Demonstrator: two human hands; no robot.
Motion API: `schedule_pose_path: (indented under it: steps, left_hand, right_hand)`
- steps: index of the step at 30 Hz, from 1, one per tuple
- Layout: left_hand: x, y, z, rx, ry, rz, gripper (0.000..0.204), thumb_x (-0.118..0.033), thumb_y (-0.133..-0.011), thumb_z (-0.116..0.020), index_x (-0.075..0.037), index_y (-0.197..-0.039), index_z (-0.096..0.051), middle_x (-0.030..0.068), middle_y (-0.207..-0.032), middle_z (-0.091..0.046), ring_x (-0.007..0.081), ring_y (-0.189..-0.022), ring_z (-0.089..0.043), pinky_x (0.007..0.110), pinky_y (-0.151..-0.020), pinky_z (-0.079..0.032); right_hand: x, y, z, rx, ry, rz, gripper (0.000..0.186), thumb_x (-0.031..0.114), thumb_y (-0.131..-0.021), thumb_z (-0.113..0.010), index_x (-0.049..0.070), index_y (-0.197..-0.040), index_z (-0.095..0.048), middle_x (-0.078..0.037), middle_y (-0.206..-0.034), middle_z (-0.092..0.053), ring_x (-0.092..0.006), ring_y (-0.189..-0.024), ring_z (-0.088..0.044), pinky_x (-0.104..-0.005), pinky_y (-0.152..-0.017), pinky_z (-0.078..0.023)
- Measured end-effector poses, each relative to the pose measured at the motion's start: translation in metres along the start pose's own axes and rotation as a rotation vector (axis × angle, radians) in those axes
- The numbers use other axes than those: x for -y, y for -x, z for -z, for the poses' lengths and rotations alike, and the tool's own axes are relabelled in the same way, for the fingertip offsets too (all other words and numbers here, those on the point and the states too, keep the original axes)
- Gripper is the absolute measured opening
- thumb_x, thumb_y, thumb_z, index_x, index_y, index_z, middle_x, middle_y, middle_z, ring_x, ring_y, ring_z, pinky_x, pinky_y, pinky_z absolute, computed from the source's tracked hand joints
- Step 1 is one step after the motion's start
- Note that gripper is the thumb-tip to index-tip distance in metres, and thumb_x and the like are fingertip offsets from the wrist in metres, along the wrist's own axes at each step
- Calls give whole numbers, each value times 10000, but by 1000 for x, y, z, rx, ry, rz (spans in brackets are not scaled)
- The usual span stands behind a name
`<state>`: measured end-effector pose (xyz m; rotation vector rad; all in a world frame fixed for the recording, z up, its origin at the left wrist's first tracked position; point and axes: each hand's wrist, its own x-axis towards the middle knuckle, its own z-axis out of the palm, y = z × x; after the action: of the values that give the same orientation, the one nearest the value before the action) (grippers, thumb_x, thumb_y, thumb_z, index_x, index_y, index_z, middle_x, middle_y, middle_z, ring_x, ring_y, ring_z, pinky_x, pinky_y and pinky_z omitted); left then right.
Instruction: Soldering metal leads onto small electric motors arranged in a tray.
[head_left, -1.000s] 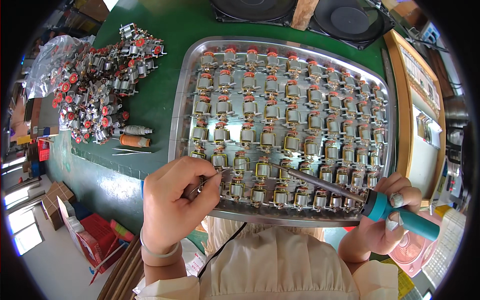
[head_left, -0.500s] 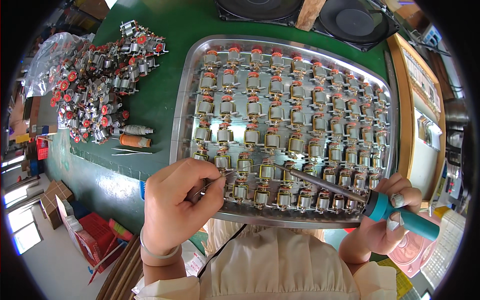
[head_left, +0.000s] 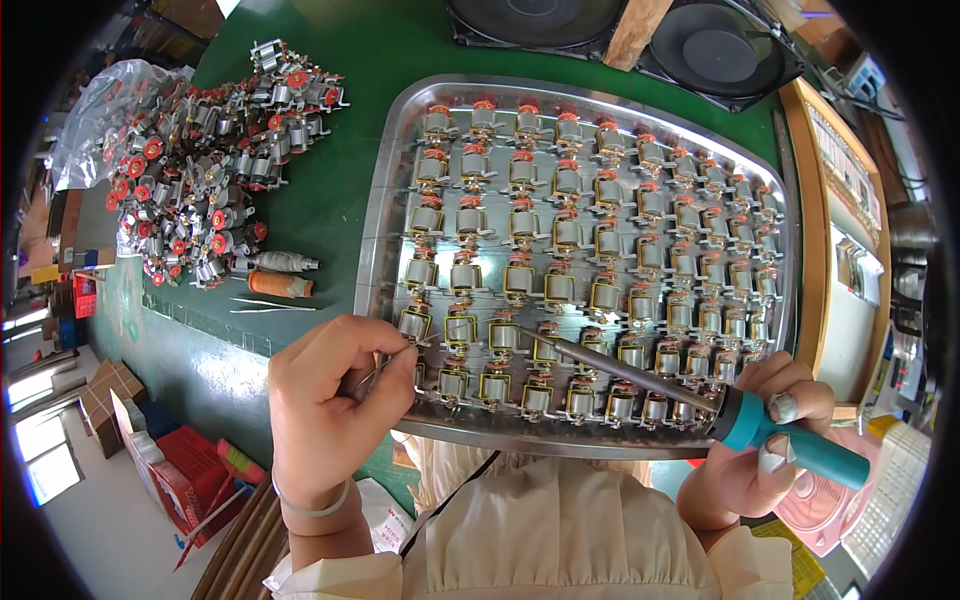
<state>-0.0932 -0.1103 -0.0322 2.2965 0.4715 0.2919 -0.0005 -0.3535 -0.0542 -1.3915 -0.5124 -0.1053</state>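
My left hand is closed in a pinch over the near left part of a metal tray. A thin wire that looks like solder sits between its thumb and fingers. Wrapped around the teal handle of a soldering iron is my right hand, with white covering on two fingertips. The iron's long shaft points left across the tray, its tip close to a small motor in the second row from the near edge. Rows of similar silver coil-like motors with red ends fill the tray. Exact tip contact cannot be made out.
A heap of loose motors lies at the left beside a clear plastic bag. Near it are an orange cylinder and white strips. Black round speakers stand behind the tray; a wooden-framed case borders its right.
Both hands have shifted a little left, the iron's tip moving left along the row. The tray and heap now appear slightly farther right in view.
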Motion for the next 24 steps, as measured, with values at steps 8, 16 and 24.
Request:
schedule_pose_path:
  steps: [8,16,24]
  left_hand:
    - [3,-3,1,25,32,-20,104,39,-604,-593,-17,-660,-527,1,-475,-367,52,-402,-281,199,-369,-219]
    - [5,-3,2,33,40,-35,107,41,-602,-592,-17,-662,-525,8,-489,-391,53,-398,-297,194,-369,-232]
    - [7,-2,9,-24,46,-15,110,41,-596,-596,-13,-658,-523,-4,-483,-377,52,-396,-274,197,-369,-210]
  right_hand:
    - [-2,-2,-4,-5,45,-8,247,229,-716,-502,25,-758,-370,-49,-655,-317,-137,-593,-286,-247,-519,-241]
    - [-2,-3,-7,25,129,7,238,227,-722,-491,21,-770,-380,-52,-651,-324,-137,-581,-287,-260,-538,-251]
    - [-1,0,-3,-27,-29,-3,239,222,-696,-508,30,-765,-382,-55,-656,-333,-142,-600,-283,-262,-542,-232]
